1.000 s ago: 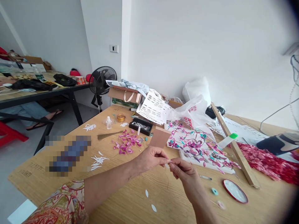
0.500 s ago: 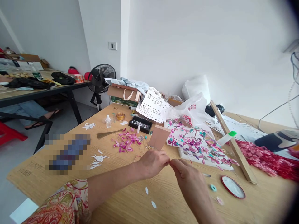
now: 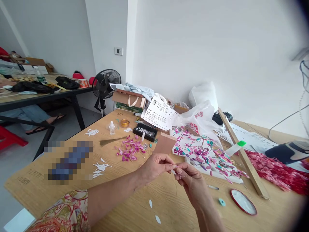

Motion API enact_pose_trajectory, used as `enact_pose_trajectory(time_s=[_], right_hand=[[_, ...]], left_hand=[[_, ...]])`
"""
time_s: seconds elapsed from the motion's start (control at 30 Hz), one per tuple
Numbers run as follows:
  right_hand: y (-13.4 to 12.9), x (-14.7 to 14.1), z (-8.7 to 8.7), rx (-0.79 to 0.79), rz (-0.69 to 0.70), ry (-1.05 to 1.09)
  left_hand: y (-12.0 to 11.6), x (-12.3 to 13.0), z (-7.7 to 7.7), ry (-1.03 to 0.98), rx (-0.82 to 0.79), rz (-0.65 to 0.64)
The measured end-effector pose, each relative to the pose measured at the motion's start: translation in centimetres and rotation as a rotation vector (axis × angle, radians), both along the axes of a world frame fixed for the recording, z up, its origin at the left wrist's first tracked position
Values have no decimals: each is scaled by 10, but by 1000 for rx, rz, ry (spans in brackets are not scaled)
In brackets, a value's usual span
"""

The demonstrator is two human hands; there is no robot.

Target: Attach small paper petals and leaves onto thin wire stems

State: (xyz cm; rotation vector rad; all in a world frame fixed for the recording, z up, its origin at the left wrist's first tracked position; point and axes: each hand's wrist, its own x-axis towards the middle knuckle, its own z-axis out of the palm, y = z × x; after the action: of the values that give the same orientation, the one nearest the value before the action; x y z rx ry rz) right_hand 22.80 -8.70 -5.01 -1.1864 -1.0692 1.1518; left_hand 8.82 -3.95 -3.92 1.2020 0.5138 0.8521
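**Closely: two hands pinching one small white piece above the surface**

Left hand point(image 3: 155, 167): raised over the wooden surface point(image 3: 135, 206), thumb and forefinger pressed together on a small white petal piece point(image 3: 174, 167); the other fingers curl loosely under.

Right hand point(image 3: 191, 180): fingertips meet the left's at the same piece, grip closed down to a pinch. What else it has between the fingers is too small to tell; a thin dark thread or wire hangs down from the pinch.

Below the hands: two white petal cut-outs point(image 3: 154, 211) lying flat on the surface, apart from each other.

Left of the hands: a cluster of white paper cut-outs point(image 3: 101, 168); beyond it, a scatter of pink petals point(image 3: 130, 150).

Behind the hands: a brown card point(image 3: 165, 144) standing tilted, and a white board point(image 3: 205, 154) covered with pink and teal petal sprays.

Right of the hands: a red-rimmed lid point(image 3: 243, 201), a small teal ring point(image 3: 221, 202) just beside it, a long wooden slat point(image 3: 242, 154) laid at a slant, a heap of red petals point(image 3: 275, 170).

Far edge: a black tray point(image 3: 145, 132), a small clear bottle point(image 3: 112, 127), a spool of gold wire point(image 3: 125, 122), plastic bags point(image 3: 200, 112).
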Motion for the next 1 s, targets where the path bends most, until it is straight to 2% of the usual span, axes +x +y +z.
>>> enact_pose_trajectory(time_s=[0.07, 0.13, 0.3, 0.4, 0.5, 0.6, 0.7, 0.77, 0.9, 1.0], right_hand=[[1, -2, -3, -13, -11, -5], [2, 1, -3, -23, -9, -68], [1, 15, 6, 118, -21, -695], [0, 18, 9, 146, -4, -816], [-1, 16, 8, 61, 58, -684], [-2, 16, 4, -53, 150, -366], [-4, 22, 2, -92, 174, 24], [-6, 26, 1, -108, 184, 203], [-8, 30, -1, -169, 204, 305], [-11, 36, -4, -169, 175, 287]], left_hand=[[1, 1, -1, 21, 7, 66], [3, 0, -1, 43, 10, 69], [12, -6, -1, 84, 75, 18], [13, -10, 2, 46, 128, -60], [11, -12, 6, -32, 136, -274], [11, -13, 10, -12, 220, -445], [17, -15, 15, 223, 568, -417], [21, -16, 17, 397, 829, -391], [23, -18, 17, 540, 1168, -414], [23, -19, 19, 571, 1229, -446]])
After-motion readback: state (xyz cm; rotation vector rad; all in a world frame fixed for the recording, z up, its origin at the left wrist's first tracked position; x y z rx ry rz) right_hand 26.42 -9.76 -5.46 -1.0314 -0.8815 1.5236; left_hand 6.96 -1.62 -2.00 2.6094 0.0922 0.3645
